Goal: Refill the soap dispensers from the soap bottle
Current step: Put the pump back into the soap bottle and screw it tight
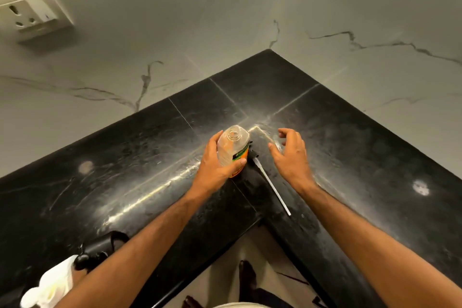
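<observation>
A clear dispenser is showing an orange-and-green label; the black counter is gleaming under grey-veined white walls.

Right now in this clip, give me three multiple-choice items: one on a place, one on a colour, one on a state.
1. Where does the pump tube lie?
A. on the counter, right of the dispenser
B. inside the dispenser
C. on the floor

2. What colour is the counter?
A. white
B. black
C. brown

3. What state is the dispenser in?
A. pump screwed on
B. lying on its side
C. neck open, upright

Key: 1 A, the tube rests flat on the stone between the hands. 2 B, the slab is dark and glossy. 3 C, the left hand grips it and its mouth shows bare; the right hand holds nothing.
</observation>
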Demonstrator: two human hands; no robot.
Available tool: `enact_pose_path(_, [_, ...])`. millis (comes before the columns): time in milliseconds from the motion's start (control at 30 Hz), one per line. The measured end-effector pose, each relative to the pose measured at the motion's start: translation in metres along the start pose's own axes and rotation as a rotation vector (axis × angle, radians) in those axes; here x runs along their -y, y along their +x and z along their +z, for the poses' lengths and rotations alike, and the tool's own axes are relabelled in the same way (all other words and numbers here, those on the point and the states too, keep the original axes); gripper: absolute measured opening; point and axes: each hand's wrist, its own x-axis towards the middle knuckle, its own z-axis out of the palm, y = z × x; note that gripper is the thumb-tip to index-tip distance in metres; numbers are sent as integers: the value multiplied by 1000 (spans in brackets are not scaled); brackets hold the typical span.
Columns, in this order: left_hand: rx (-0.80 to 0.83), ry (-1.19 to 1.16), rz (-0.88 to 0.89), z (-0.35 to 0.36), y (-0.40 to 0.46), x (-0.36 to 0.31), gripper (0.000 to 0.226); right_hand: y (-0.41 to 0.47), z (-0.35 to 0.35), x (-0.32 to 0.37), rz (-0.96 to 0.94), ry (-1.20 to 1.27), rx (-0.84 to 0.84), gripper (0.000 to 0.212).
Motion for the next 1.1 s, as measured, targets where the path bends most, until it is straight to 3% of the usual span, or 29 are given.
enact_pose_path(233, [-79,-18,-16,4,13,12,93,16,32,-22,45,-63,246,35])
enact_pose_path(400, [-107,-8,-28,8,18,13,73,30,50,-24,43,-124,324,40])
enact_pose_path(833, [-129,-12,-55,15,24,20,69,41,63,-32,50,-197,350,32])
enact_pose_path(1100, [-125,33,-31,11,24,19,68,53,41,-2,106,56,279,15])
